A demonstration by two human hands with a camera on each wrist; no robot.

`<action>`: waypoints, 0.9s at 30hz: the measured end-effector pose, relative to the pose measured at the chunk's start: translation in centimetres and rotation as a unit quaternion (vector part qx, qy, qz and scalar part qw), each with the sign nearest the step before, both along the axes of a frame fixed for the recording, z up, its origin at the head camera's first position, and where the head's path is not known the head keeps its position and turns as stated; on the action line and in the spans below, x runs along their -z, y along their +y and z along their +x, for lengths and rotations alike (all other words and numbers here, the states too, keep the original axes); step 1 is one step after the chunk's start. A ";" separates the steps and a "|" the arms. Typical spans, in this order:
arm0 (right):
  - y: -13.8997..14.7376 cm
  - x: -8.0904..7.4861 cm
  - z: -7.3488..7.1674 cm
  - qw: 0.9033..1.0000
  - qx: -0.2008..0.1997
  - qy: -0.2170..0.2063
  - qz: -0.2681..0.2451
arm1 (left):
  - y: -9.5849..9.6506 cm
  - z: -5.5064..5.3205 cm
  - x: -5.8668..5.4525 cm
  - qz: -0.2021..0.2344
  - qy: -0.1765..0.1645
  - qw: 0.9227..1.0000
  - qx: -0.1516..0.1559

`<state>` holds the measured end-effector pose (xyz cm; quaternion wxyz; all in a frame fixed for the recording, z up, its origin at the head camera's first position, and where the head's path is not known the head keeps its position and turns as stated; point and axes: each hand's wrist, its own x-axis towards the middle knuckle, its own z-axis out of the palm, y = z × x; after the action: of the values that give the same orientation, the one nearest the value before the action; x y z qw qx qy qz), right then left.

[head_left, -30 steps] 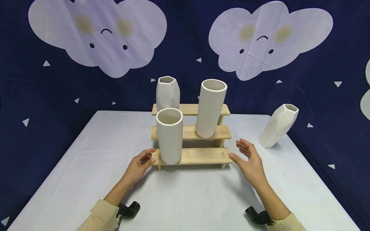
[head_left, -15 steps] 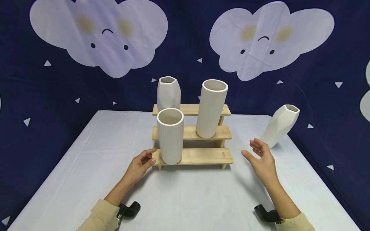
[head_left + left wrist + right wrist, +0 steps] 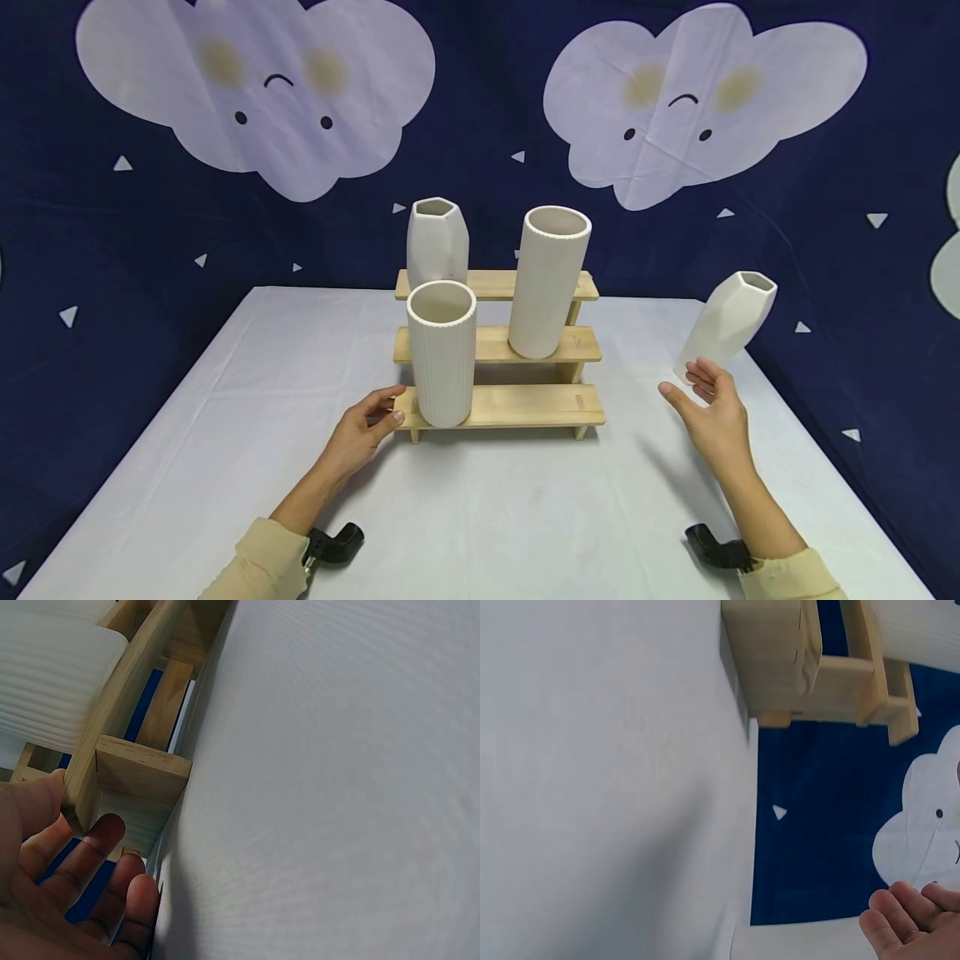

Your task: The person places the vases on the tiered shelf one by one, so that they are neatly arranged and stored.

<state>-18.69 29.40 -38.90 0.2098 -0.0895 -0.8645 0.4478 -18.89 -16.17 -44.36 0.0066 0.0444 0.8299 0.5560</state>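
Note:
A three-tier wooden display stand (image 3: 525, 405) stands on the white table. My left hand (image 3: 362, 433) holds the left end of its lowest board, the thumb and fingers curled about that end in the left wrist view. A ribbed white vase (image 3: 442, 358) stands on the lowest tier near that hand. Another ribbed cylindrical vase (image 3: 547, 287) is on the middle tier, leaning slightly. Behind at left, a faceted white vase (image 3: 437, 246) is partly hidden. My right hand (image 3: 716, 421), fingers spread from the thumb, is just in front of a second faceted vase (image 3: 726, 321), its base partly covered.
White cloth covers the table (image 3: 495, 517). A dark blue curtain (image 3: 480, 108) with cloud figures hangs behind the table. Black wrist mounts (image 3: 336, 546) sit at both wrists.
My right hand has moved right, away from the stand's right end, to the faceted vase on the table. The left hand stays at the stand; the vases have not moved.

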 end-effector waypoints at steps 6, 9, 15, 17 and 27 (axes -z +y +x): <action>1.3 -0.1 -0.4 1.000 0.028 -0.014 0.005 | 0.0 0.0 -0.1 0.000 -0.002 1.000 0.000; 2.0 -0.1 -0.6 0.999 0.042 -0.023 0.002 | 0.0 0.0 -0.1 0.000 -0.004 1.000 -0.001; 3.2 0.1 -1.2 0.998 0.065 -0.019 -0.003 | 0.0 0.0 -0.1 -0.003 -0.010 1.000 -0.004; 3.5 0.2 -1.3 0.997 0.076 -0.018 -0.004 | 0.0 0.0 -0.1 -0.004 -0.012 1.000 -0.005; 5.1 0.4 -2.3 0.994 0.097 -0.038 -0.007 | 0.0 0.0 -0.1 -0.002 -0.009 1.000 -0.003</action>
<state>-20.95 34.51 -39.35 0.2189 -0.1918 -0.8557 0.4279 -18.89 -16.18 -44.24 0.0125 0.0367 0.8313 0.5545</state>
